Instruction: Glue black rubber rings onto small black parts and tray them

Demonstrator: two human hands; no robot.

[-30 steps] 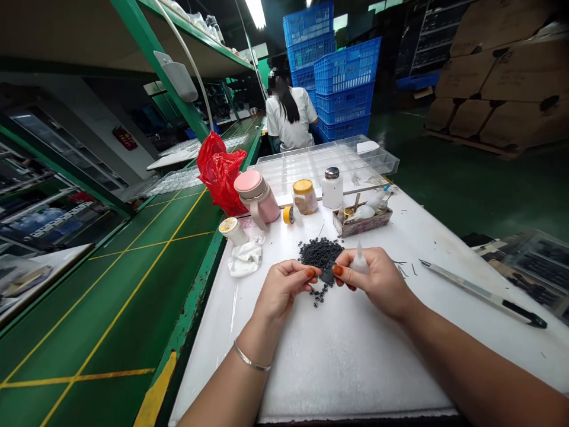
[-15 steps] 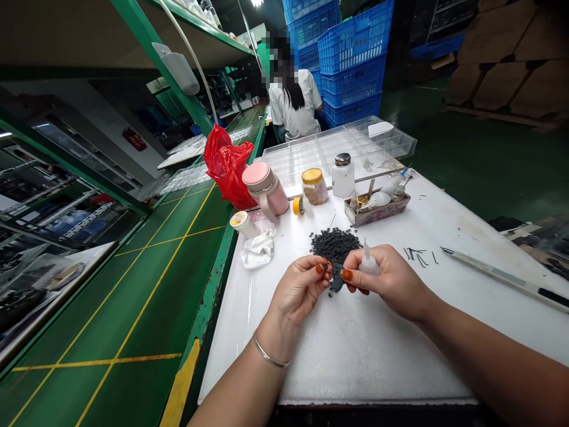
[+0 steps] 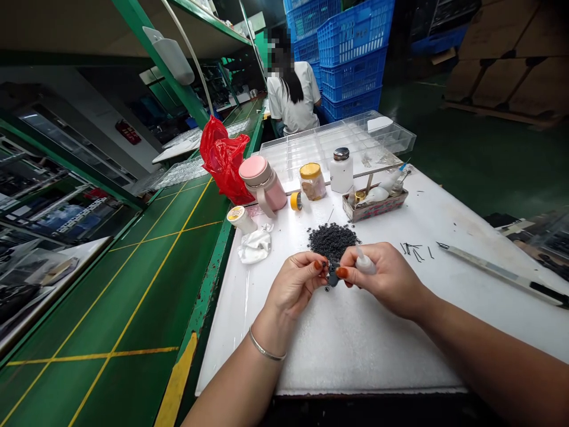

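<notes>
My left hand point(image 3: 293, 284) is closed in a pinch, with a small black part point(image 3: 324, 264) between thumb and fingertips. My right hand point(image 3: 386, 274) grips a flat dark grey piece point(image 3: 333, 276) by thumb and finger, close against the left fingertips. Tucked in that same hand is a small white squeeze bottle point(image 3: 365, 264) with a narrow nozzle pointing up. Just beyond both hands lies a heap of small black ring-like parts point(image 3: 333, 238) on the white tabletop point(image 3: 355, 350). Fingers cover much of the grey piece.
A pink mug point(image 3: 273, 193), a yellow-lidded jar point(image 3: 312, 181), a tape roll point(image 3: 296, 201) and a white bottle point(image 3: 341, 172) stand behind the heap. A small box point(image 3: 377, 207) holds bottles. At right lies a craft knife point(image 3: 493, 270). A person point(image 3: 294, 98) sits ahead.
The view has shifted slightly, so the table things sit a little higher and further left. Both hands stay together over the grey piece, which now appears more covered and slightly turned.
</notes>
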